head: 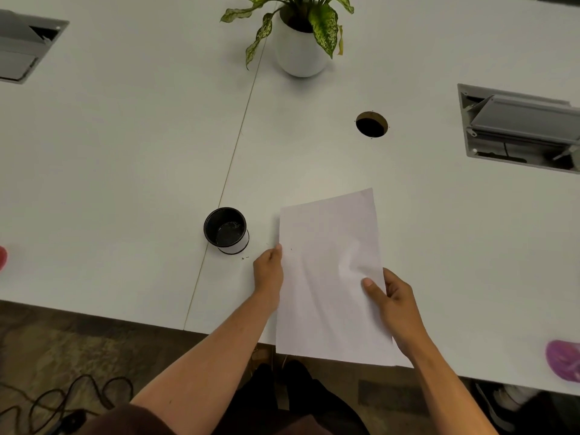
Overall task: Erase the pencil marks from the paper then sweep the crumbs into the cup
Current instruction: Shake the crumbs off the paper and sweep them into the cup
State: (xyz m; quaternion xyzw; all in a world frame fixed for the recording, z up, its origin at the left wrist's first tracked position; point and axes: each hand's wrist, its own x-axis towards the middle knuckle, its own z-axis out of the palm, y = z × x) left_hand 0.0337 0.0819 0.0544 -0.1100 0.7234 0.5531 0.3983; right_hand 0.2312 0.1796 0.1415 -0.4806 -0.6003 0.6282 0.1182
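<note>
Both hands pinch the sheet of paper [329, 277]: the left hand [268, 273] closes on its left edge, the right hand [397, 304] on its right edge, thumb on top. Fingers beneath are hidden. The black cup [226, 230] stands just left of the left hand, a few crumbs [245, 257] between them. The paper's near end overhangs the table [125, 183] edge.

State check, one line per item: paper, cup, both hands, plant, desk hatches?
Paper: held at both side edges, creased, looks blank.
Cup: upright, open.
Left hand: gripping paper.
Right hand: gripping paper.
Plant: upright in pot.
Hatches: lids open.
</note>
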